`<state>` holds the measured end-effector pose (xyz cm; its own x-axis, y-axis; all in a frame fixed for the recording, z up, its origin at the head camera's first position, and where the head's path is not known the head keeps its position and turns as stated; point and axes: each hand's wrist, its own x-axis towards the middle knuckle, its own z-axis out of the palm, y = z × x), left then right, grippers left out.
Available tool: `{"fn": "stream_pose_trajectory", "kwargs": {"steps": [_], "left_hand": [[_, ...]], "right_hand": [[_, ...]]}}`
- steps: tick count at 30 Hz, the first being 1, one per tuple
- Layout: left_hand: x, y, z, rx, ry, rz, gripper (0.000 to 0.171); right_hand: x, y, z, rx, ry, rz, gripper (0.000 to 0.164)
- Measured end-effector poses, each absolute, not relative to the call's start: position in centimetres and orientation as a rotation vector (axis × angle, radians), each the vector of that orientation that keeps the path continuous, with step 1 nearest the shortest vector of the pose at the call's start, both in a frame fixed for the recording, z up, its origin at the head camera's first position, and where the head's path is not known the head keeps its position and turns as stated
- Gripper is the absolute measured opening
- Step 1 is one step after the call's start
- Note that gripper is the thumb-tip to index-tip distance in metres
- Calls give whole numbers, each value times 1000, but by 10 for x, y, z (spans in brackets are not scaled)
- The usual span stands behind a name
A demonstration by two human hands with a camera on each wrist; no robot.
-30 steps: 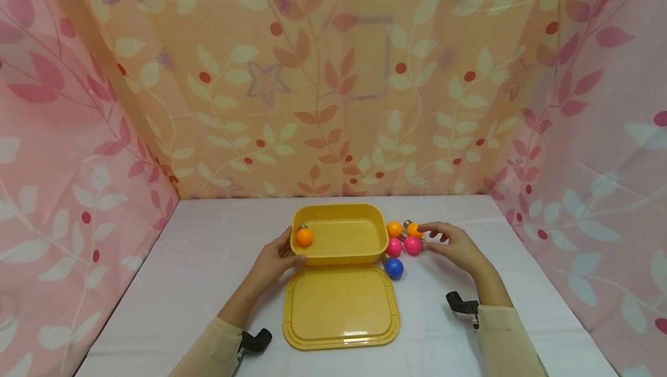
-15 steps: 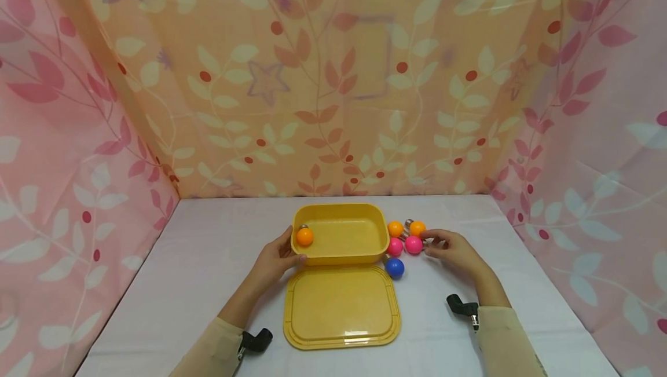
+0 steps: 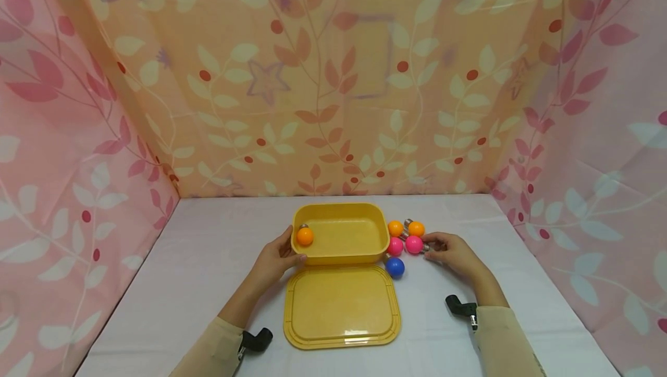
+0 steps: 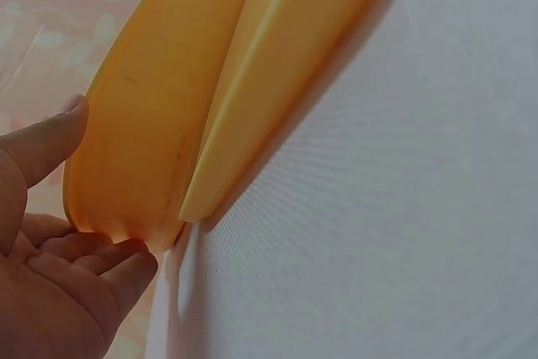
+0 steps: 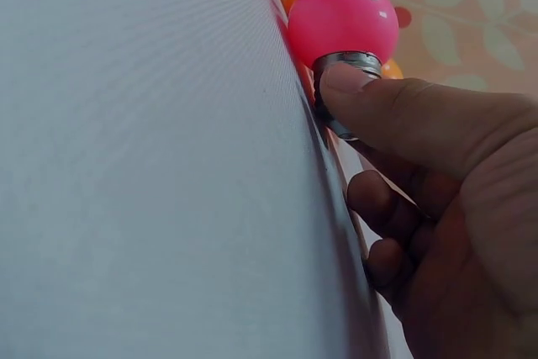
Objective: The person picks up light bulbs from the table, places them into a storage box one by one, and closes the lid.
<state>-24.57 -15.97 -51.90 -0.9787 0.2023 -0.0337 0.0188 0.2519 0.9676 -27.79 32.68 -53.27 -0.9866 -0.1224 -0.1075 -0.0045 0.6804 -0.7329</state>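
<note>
My left hand (image 3: 275, 256) holds the left end of a yellow plastic box (image 3: 341, 260); in the left wrist view its thumb and fingers lie round the end wall (image 4: 139, 124). One orange light bulb (image 3: 305, 237) rests inside the box, at its left. On the right, my right hand (image 3: 457, 255) pinches the metal screw base of a pink light bulb (image 5: 343, 18), the thumb lying over the base. That pink bulb lies beside a second pink bulb (image 3: 395, 246), two orange bulbs (image 3: 416, 228) and a blue bulb (image 3: 395, 267), all right of the box.
A yellow lid (image 3: 341, 307) lies flat on the white-covered table (image 3: 156, 284), just in front of the box. Floral cloth walls (image 3: 333, 134) stand at the back and on both sides. A black wrist mount (image 3: 461, 306) sits by each sleeve.
My right hand has come down slightly from beside the right orange bulb and closed its fingers on the pink bulb's base. The left hand and the box have stayed in place.
</note>
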Motion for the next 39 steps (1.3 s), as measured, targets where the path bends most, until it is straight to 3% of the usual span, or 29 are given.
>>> {"fn": "stream_pose_trajectory", "kwargs": {"steps": [18, 39], "left_hand": [[-244, -158, -517, 201, 2362, 1827, 96], [-244, -159, -515, 201, 2350, 1813, 99]], "right_hand": [[-276, 328, -533, -85, 2735, -1231, 46], [-270, 321, -503, -242, 2826, -1224, 35]]}}
